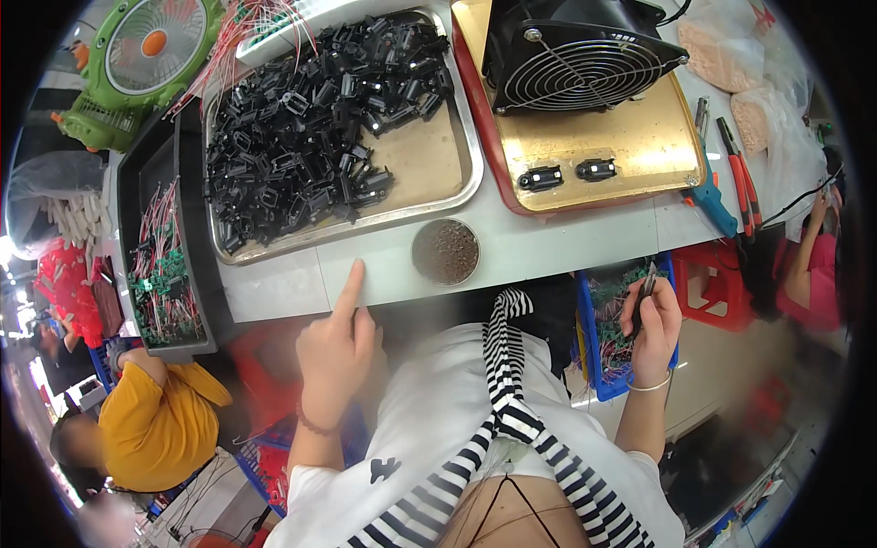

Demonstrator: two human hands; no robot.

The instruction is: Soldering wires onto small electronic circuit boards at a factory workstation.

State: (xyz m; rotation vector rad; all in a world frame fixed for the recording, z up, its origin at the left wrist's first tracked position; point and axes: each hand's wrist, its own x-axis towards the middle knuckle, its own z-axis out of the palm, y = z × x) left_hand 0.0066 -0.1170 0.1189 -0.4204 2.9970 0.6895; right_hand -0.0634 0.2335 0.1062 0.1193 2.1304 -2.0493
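Observation:
My left hand (335, 356) is over the table's front edge, index finger stretched out and thumb apart, with nothing in it. Just right of that fingertip stands a round dish (421, 263) of tiny dark brown pieces, too small to name. My right hand (654, 331) is raised at the right, fingers closed round a slim dark tool (648, 286) with a pointed metal tip; its exact kind is unclear. Beyond the dish, a metal tray (470, 155) holds a heap of black plastic housings (301, 119). Two similar black pieces (541, 177) lie on a gold-coloured tray (630, 128).
A black fan (585, 68) sits on the gold tray. Right of it lie a blue-handled tool (713, 208) and red-handled pliers (744, 187). A black bin (196, 228) of wired green boards is at left. A blue crate (598, 379) hangs below my right hand. A co-worker (160, 416) sits at left.

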